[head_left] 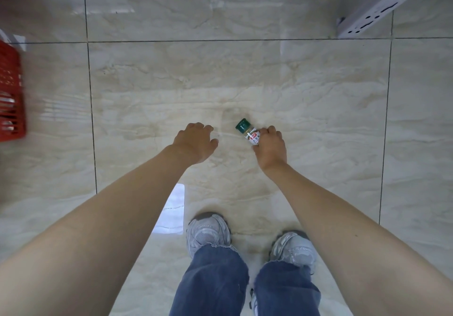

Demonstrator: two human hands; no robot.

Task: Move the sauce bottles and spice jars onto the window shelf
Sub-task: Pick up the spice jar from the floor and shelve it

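Holding a spice jar (248, 133) with a green cap, the right hand (270, 147) has its fingers curled around the jar body, just right of the frame centre, cap pointing to the upper left. The left hand (196, 142) is beside it, apart, fingers loosely curled, holding nothing. Below are 2 grey sneakers (208, 229) on the marble tile floor (245, 70). A red basket (11, 94) is at the left edge, a white perforated rack (382, 4) at the upper right.
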